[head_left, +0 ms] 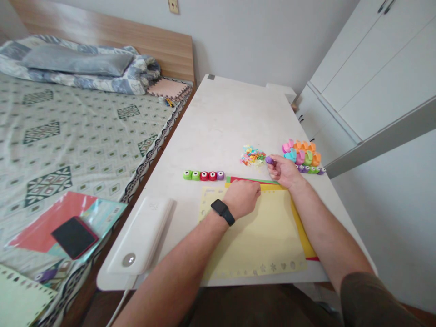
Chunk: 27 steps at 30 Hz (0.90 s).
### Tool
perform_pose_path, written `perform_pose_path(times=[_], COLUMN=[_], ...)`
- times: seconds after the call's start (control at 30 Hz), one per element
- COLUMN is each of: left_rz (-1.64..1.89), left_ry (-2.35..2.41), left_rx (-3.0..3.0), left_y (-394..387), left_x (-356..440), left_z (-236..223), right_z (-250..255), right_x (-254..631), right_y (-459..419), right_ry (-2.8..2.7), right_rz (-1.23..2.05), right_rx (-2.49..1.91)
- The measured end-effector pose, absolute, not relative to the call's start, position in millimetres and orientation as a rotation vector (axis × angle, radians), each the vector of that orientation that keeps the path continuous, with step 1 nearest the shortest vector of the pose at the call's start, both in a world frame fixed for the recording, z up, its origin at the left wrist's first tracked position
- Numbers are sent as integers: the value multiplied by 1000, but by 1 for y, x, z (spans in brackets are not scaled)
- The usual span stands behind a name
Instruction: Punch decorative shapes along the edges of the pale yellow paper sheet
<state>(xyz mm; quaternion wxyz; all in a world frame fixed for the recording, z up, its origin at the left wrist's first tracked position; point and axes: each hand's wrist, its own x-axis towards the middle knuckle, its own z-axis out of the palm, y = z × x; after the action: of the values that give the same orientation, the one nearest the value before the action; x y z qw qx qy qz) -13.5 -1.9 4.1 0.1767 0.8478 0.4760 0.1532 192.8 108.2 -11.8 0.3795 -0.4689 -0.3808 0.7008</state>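
My right hand pinches a small purple craft punch beside a pile of colourful paper cut-outs. My left hand, with a dark watch on its wrist, is curled closed at the far edge of a pale yellow sheet. What its fingers hold, if anything, is hidden. Punched shapes run along the sheet's left and near edges. Yellow, red and green sheets show beneath it. A row of green, red and purple craft punches stands past the sheet's far left corner.
Larger colourful punches and a row of small ones stand at the right table edge. A white corded device lies on the left. On the bed are a phone, packaged paper and a punched green sheet.
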Motion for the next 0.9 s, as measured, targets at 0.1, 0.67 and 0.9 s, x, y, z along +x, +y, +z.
perform_pose_path(times=[0.1, 0.67, 0.9], left_rz=[435, 464, 462], left_ry=[1347, 1338, 1333], left_rx=[2403, 2403, 2394], left_y=[-2, -2, -2], left_x=[-14, -14, -14], left_z=[4, 4, 3], right_z=[-7, 44, 42], right_x=[193, 207, 244], right_y=[107, 84, 67], right_ry=[-913, -1128, -1167], right_rz=[1877, 1504, 1394], right_rx=[-1187, -1148, -1245])
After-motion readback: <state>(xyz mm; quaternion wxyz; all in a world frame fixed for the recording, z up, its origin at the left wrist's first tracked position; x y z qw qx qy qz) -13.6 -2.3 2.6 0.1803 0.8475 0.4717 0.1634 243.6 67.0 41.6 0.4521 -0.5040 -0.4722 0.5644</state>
